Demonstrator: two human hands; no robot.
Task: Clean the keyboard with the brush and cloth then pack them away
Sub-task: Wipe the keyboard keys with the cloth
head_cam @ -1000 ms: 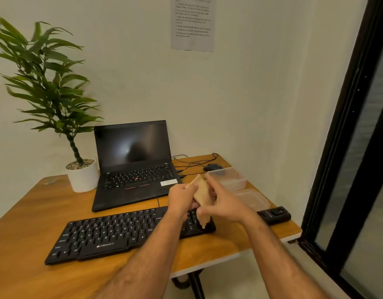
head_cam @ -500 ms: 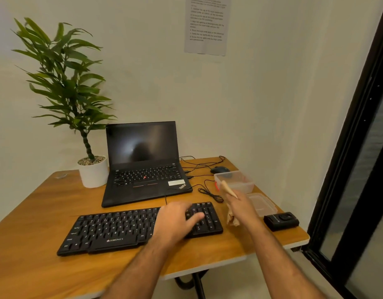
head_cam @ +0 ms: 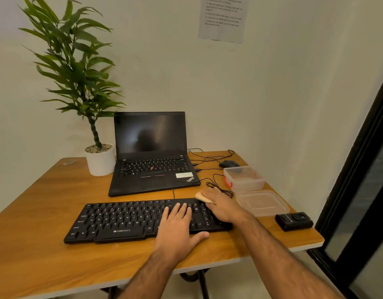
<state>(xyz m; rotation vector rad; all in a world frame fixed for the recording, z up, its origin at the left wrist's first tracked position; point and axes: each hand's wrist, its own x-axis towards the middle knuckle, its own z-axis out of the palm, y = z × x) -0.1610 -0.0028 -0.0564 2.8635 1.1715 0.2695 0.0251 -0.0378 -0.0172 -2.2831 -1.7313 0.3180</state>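
- Left hand [head_cam: 177, 228] lies flat, fingers straight, on the keyboard [head_cam: 130, 221], likely steadying it.
- Right hand [head_cam: 221, 205] presses the cloth [head_cam: 202, 197] on the keyboard's far right corner; fingers' curl unclear.
- No brush visible.

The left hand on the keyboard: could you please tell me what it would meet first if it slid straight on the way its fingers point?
Probably the laptop. The left hand lies flat on the keyboard, fingers pointing toward the wall; past the keyboard's far edge comes bare table, then the laptop's front edge, though depth is unclear.
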